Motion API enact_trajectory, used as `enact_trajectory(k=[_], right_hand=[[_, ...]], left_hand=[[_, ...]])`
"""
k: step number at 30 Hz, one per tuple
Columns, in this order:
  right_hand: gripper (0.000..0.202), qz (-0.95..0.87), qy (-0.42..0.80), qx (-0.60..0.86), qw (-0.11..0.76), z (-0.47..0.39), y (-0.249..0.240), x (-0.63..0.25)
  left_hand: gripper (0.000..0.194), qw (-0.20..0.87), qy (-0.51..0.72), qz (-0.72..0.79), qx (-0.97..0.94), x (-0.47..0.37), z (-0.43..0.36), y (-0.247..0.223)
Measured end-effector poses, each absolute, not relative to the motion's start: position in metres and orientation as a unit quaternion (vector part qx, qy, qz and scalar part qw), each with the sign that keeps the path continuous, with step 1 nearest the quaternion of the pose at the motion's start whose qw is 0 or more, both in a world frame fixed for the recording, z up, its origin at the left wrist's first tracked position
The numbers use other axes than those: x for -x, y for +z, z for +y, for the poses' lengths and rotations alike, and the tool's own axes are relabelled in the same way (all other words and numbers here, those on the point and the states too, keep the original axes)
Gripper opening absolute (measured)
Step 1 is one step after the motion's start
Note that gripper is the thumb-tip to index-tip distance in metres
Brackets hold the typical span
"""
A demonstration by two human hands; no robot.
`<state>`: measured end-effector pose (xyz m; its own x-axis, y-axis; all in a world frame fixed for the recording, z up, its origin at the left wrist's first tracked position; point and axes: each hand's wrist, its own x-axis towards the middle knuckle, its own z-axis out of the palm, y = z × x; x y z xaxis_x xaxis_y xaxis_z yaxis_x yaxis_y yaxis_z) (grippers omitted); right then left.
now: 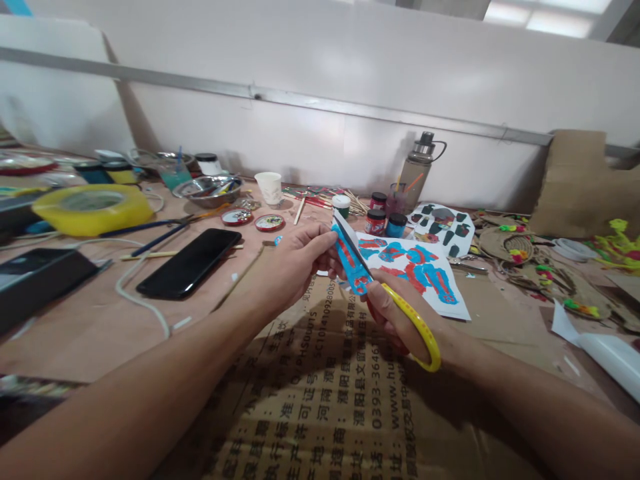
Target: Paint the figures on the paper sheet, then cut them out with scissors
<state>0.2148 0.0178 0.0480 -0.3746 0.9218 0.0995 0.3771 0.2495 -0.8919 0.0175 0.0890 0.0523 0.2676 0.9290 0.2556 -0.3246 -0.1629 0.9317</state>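
My left hand (pixel 303 263) pinches a small paper piece (pixel 353 263) painted blue and red. Yellow-handled scissors (pixel 425 337) are gripped in my right hand (pixel 395 313), their dark blades lying along the paper's right edge beside a white margin. Both hands are raised over a flattened printed cardboard sheet (pixel 300 413). Just beyond the right hand lies a white sheet (pixel 445 303) with several more blue and red painted shapes. Part of the left fingers is hidden behind the paper.
A black phone (pixel 190 263) and a yellow tape roll (pixel 95 208) lie on the left. Paint jars (pixel 376 222), a paper cup (pixel 269 187), a metal bowl (pixel 210 192) and a bottle (pixel 419 170) stand behind. Woven coils (pixel 510 250) with coloured trim lie right.
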Motion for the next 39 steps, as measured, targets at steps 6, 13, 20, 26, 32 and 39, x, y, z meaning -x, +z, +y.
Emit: enact_trajectory(k=[6,13,20,26,32,39], right_hand=[[0.067,-0.712,0.425,0.458,0.322,0.018,0.048,-0.215],[0.072,-0.718,0.415,0.452,0.330,0.018,0.050,-0.215],[0.070,-0.727,0.393,0.455,0.332,0.022,0.044,-0.217],[0.064,-0.741,0.367,0.453,0.333,0.027,0.036,-0.222],[0.063,-0.734,0.360,0.466,0.338,0.028,0.037,-0.222],[0.068,-0.724,0.400,0.445,0.342,0.029,0.039,-0.221]], left_hand=[[0.026,0.585,0.539,0.272,-0.542,-0.017,0.088,0.053],[0.024,0.586,0.537,0.260,-0.549,-0.017,0.091,0.051],[0.023,0.590,0.535,0.265,-0.543,-0.017,0.091,0.052],[0.022,0.596,0.530,0.272,-0.538,-0.017,0.092,0.052],[0.027,0.607,0.526,0.291,-0.519,-0.016,0.095,0.050],[0.023,0.626,0.531,0.311,-0.478,-0.017,0.094,0.049]])
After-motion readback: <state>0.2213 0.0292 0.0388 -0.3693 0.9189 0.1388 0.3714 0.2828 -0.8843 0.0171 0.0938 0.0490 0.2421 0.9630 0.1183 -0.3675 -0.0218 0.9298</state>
